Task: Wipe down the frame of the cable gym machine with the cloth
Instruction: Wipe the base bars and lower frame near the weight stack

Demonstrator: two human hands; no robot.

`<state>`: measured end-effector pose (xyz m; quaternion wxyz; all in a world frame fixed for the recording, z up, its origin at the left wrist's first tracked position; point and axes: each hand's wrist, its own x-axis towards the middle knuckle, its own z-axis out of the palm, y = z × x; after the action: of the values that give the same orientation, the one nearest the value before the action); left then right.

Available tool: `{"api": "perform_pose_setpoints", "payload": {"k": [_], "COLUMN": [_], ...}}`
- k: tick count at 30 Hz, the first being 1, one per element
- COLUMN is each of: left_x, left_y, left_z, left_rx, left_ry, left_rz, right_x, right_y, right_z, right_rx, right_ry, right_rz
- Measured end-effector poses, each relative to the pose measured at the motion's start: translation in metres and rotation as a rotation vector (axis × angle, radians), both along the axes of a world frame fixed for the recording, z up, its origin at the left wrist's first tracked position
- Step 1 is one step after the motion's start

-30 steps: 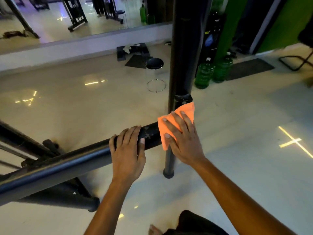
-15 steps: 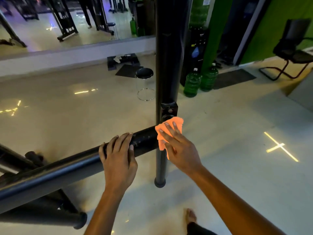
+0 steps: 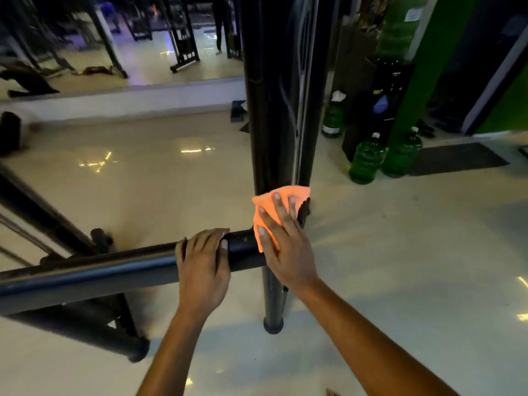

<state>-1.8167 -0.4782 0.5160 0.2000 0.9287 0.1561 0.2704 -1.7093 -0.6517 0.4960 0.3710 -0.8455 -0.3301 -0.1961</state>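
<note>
The black frame of the cable machine fills the middle: a thick upright post [image 3: 274, 95] and a round horizontal bar [image 3: 100, 274] that meets it from the left. My right hand [image 3: 284, 241] presses an orange cloth [image 3: 297, 194] flat against the joint where bar and post meet, fingers straight and spread over the cloth. My left hand [image 3: 204, 258] grips the horizontal bar just left of the cloth, fingers curled over its top. The lower part of the post runs down to a round foot [image 3: 273, 324] on the floor.
Green water jugs [image 3: 367, 160] and a black dispenser [image 3: 383, 107] stand to the right of the post, with a dark mat [image 3: 457, 158] beyond. More black frame tubes [image 3: 85, 327] angle down at lower left. A wall mirror [image 3: 120, 41] runs along the back.
My right hand has slid the cloth upward along the joint onto the upright post, and the cloth now lies flatter. My left hand keeps its grip on the bar. The view has come closer.
</note>
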Motion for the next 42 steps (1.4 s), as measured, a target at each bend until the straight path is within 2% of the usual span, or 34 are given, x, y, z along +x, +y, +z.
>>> {"api": "perform_pose_setpoints", "payload": {"k": [4, 7, 8, 10, 12, 16, 20, 23, 26, 28, 30, 33, 38, 42], "left_x": [0.001, -0.001, 0.001, 0.003, 0.005, 0.004, 0.005, 0.006, 0.008, 0.010, 0.011, 0.014, 0.019, 0.022], "left_y": [-0.016, -0.032, -0.039, -0.055, -0.067, -0.069, -0.069, -0.070, -0.067, -0.063, -0.062, -0.064, -0.067, -0.072], "left_z": [-0.005, -0.006, -0.005, -0.006, -0.008, -0.007, -0.008, -0.011, -0.010, -0.009, -0.009, -0.008, -0.008, -0.010], "left_rx": [0.006, -0.044, -0.062, -0.063, -0.043, -0.032, -0.013, 0.015, 0.051, 0.083, 0.091, 0.067, 0.092, 0.112], "left_ry": [0.028, 0.031, 0.031, 0.054, 0.089, 0.139, 0.145, 0.133, 0.152, 0.177, 0.187, 0.174, 0.183, 0.182], "left_rz": [0.068, 0.133, 0.143, 0.140, 0.114, 0.116, 0.123, 0.112, 0.097, 0.084, 0.075, 0.064, 0.048, 0.041], "right_x": [0.005, 0.003, 0.002, -0.002, -0.004, 0.018, 0.029, 0.012, 0.020, 0.033, 0.033, 0.009, 0.029, 0.035], "right_y": [-0.036, -0.055, -0.053, -0.038, -0.021, -0.026, -0.028, -0.011, -0.019, -0.026, -0.025, -0.012, -0.025, -0.032], "right_z": [-0.013, -0.018, -0.023, -0.034, -0.053, -0.081, -0.075, -0.054, -0.065, -0.074, -0.068, -0.056, -0.056, -0.048], "right_rx": [0.166, 0.315, 0.310, 0.138, -0.013, -0.082, 0.049, 0.128, 0.065, 0.031, 0.098, 0.169, 0.044, 0.062], "right_ry": [-0.063, 0.120, 0.219, 0.375, 0.363, 0.284, 0.499, 0.488, 0.485, 0.521, 0.586, 0.530, 0.487, 0.465], "right_rz": [0.083, 0.138, 0.154, 0.202, 0.210, 0.275, 0.249, 0.212, 0.256, 0.260, 0.239, 0.209, 0.204, 0.162]}}
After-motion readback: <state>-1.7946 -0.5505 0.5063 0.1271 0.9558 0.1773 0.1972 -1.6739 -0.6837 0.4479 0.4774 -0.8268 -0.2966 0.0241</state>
